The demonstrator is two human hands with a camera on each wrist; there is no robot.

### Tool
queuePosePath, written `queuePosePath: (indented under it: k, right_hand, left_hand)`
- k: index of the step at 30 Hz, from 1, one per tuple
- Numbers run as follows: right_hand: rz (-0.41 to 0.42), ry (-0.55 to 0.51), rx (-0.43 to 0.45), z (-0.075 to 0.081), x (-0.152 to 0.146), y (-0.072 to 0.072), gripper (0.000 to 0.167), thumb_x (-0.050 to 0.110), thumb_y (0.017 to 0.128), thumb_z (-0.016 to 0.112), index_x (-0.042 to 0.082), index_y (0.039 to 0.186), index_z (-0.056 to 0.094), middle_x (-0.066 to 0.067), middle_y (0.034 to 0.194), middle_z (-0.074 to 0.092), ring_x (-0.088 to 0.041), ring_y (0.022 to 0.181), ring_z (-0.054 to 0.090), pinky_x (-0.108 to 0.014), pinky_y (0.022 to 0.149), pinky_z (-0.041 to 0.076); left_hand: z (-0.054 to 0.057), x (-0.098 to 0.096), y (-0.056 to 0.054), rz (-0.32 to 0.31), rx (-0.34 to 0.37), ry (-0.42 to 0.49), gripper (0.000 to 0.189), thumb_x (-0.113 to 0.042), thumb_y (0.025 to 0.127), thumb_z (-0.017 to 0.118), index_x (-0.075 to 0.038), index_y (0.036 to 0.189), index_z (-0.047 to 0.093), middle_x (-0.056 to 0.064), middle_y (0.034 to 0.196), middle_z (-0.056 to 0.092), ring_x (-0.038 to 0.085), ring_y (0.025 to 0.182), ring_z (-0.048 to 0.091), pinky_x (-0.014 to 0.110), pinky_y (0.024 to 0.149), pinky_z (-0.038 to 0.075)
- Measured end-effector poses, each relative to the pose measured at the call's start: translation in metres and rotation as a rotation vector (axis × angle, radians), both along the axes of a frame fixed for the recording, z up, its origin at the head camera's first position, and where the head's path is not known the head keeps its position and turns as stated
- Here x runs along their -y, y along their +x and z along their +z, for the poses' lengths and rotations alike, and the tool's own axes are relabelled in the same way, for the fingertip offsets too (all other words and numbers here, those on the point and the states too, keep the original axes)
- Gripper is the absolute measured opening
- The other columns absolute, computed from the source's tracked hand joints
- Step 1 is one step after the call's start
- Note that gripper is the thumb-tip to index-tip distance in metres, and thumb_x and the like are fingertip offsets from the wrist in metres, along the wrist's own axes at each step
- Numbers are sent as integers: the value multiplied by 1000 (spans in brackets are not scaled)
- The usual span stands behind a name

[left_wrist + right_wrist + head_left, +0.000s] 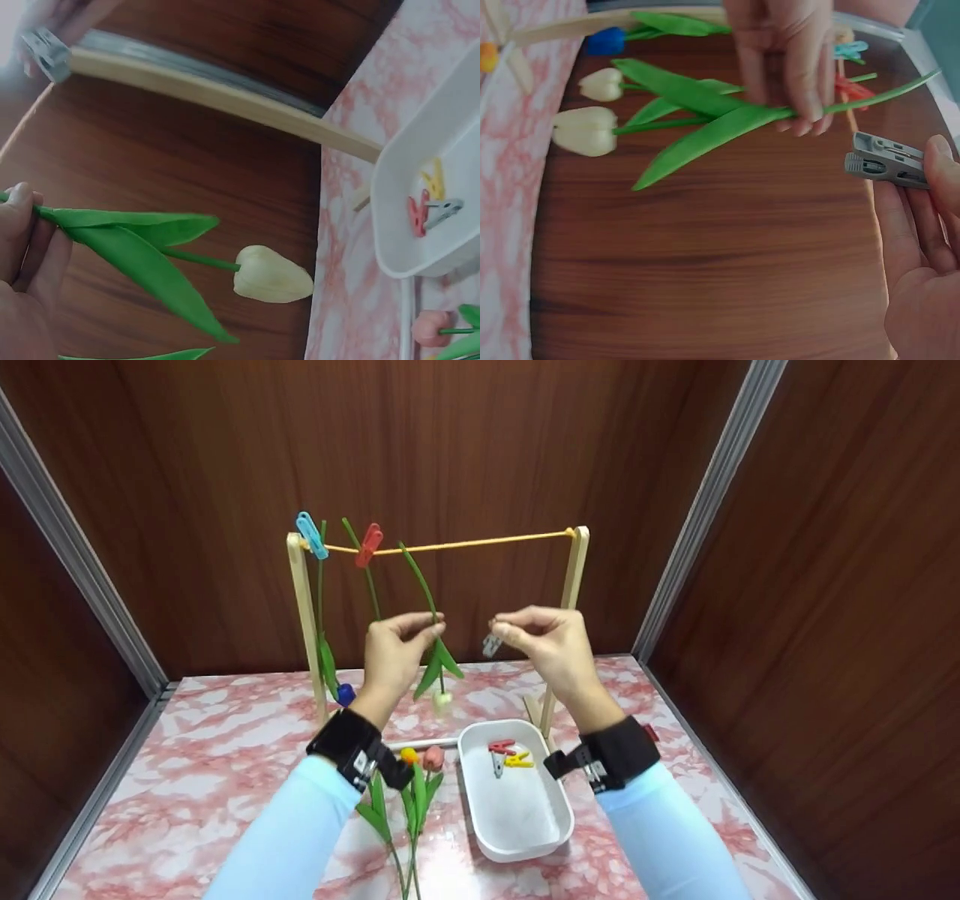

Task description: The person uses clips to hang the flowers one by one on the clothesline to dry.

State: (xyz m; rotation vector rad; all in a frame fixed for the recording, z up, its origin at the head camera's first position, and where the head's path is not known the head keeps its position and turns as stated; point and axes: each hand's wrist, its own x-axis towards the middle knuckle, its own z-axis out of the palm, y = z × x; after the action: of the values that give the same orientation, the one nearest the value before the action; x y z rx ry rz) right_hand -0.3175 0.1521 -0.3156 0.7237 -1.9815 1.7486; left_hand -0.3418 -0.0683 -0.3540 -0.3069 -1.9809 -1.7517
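My left hand pinches the green stem of a white tulip, which hangs head down with its leaves below my fingers. The stem's cut end reaches up to the yellow cord. To the right, my right hand holds a grey clothespin between thumb and fingers, below the cord. A blue clothespin and a red clothespin sit on the cord at its left part, with stems hanging by them. One of those hanging flowers is a blue tulip; another white tulip hangs behind the held one.
A white tub on the marbled table holds red, yellow and grey clothespins. Left of it lie a yellow tulip and a pink tulip. Wooden posts carry the cord at both ends. Brown panels enclose the table.
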Motion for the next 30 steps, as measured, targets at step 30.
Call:
queuePosePath:
  k: [30]
  right_hand:
    - [18, -198, 121, 90, 93, -75, 14, 4, 89, 79, -3, 102, 80, -11, 94, 76, -15, 83, 73, -39, 89, 61]
  left_hand:
    - [13, 11, -42, 85, 84, -21, 19, -12, 92, 79, -3, 109, 80, 8, 106, 78, 20, 107, 70, 30, 87, 56]
